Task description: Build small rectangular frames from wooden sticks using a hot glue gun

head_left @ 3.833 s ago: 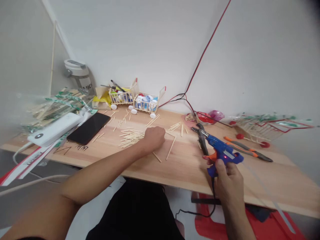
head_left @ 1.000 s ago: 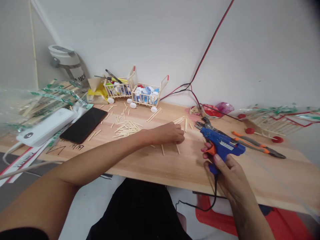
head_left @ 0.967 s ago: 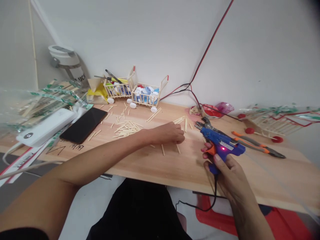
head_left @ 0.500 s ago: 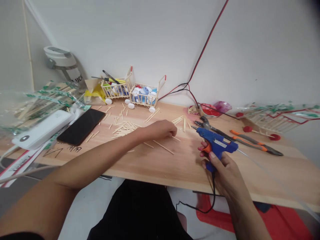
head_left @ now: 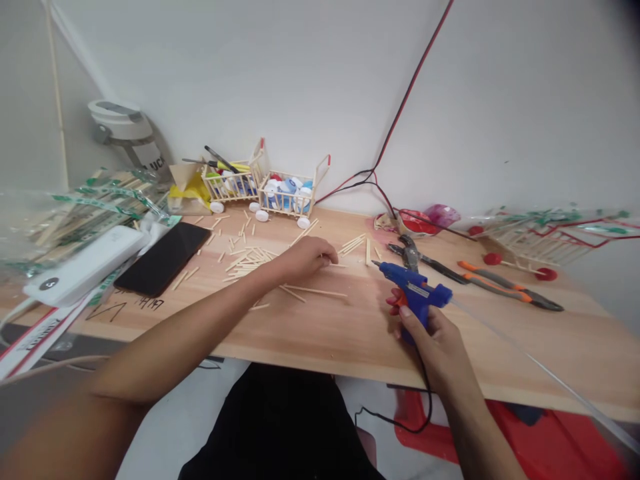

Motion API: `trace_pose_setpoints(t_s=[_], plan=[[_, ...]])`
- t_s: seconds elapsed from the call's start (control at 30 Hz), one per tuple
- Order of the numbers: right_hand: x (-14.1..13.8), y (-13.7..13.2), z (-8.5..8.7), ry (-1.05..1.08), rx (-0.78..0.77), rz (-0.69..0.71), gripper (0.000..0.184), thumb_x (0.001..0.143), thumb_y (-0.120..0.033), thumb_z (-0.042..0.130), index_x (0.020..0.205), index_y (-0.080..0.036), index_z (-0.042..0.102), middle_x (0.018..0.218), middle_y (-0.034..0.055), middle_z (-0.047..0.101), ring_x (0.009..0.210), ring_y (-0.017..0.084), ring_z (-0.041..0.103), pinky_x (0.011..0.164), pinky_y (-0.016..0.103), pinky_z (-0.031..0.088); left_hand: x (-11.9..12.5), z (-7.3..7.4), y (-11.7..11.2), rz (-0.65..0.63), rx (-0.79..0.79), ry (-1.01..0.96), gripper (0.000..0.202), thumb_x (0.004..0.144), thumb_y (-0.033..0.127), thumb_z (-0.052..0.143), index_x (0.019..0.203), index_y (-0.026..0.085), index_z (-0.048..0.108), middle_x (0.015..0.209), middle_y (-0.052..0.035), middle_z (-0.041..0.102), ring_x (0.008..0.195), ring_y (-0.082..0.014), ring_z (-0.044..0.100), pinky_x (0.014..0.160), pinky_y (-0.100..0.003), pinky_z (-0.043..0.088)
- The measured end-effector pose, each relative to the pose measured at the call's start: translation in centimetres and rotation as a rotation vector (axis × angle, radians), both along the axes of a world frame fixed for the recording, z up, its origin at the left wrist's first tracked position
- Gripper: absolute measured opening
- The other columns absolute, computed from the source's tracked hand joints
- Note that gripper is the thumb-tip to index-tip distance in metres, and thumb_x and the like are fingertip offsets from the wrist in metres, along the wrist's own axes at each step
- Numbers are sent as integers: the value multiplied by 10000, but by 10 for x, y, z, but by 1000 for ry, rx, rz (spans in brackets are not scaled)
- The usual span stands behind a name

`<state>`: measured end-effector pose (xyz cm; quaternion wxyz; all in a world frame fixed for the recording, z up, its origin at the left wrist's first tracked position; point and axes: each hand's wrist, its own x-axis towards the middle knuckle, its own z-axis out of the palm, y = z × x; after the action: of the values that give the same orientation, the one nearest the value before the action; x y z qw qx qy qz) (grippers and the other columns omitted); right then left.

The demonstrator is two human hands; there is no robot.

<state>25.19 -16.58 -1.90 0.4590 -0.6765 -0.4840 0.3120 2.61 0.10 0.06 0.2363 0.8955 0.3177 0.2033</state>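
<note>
My left hand [head_left: 311, 259] is over the middle of the table, beside a pile of short wooden sticks [head_left: 246, 262]. Its fingers are pinched on a thin wooden stick [head_left: 340, 266], whose end pokes out to the right. A longer stick [head_left: 320, 291] lies on the wood just below that hand. My right hand [head_left: 433, 337] grips a blue hot glue gun [head_left: 411, 285] with an orange trigger. The nozzle points up and left toward the loose sticks, and a clear glue stick trails from the back.
Two small stick carts [head_left: 285, 197] filled with caps stand against the wall. A phone [head_left: 163, 259], a white power bank [head_left: 85, 262] and bagged sticks [head_left: 107, 200] lie left. To the right are pliers [head_left: 510, 285] and a cart with red wheels [head_left: 530, 247]. The gun's cord [head_left: 427, 393] hangs over the front edge.
My left hand has shifted left and slightly away from me with the thin stick. The longer stick below has turned. My right hand has brought the glue gun left.
</note>
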Motion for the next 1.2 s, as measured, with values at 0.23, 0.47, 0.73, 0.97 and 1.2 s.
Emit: trace_pose_setpoints(t_s=[0.23, 0.47, 0.73, 0.97, 1.2], plan=[[-8, 7, -3, -38, -21, 47, 378, 803, -545, 585, 694, -183, 601, 893, 95, 692, 921, 246, 614, 798, 351, 455, -12, 2, -4, 162, -187, 40, 249, 734, 97, 561, 907, 128, 737, 683, -21, 688, 650, -134, 613, 666, -224, 447], [-11, 6, -3, -27, 1, 52, 354, 811, -533, 584, 770, -183, 622, 792, 73, 677, 897, 238, 620, 755, 329, 470, -10, -7, -6, 172, -32, 56, 205, 728, 125, 559, 829, 158, 734, 756, -30, 682, 735, -155, 593, 716, -250, 426], [-18, 9, 2, 8, -20, 109, 386, 842, -530, 557, 766, -159, 634, 792, 84, 687, 702, 182, 623, 658, 289, 479, 3, -13, -22, 213, 142, 128, 109, 790, 171, 573, 832, 174, 674, 889, -54, 630, 897, -199, 544, 791, -301, 413], [-24, 15, 3, -5, -9, 142, 404, 843, -535, 560, 919, -142, 617, 680, 43, 633, 537, 138, 538, 542, 272, 445, 9, -16, -25, 173, 213, 116, 157, 809, 81, 467, 775, 160, 597, 866, -66, 607, 862, -205, 510, 749, -313, 409], [-26, 15, 11, 7, 16, 162, 387, 876, -524, 510, 939, -157, 615, 717, 38, 619, 553, 128, 520, 563, 271, 432, 5, -11, -23, 166, 62, -62, 225, 819, 79, 450, 915, 144, 643, 952, -66, 680, 902, -186, 565, 866, -313, 420]])
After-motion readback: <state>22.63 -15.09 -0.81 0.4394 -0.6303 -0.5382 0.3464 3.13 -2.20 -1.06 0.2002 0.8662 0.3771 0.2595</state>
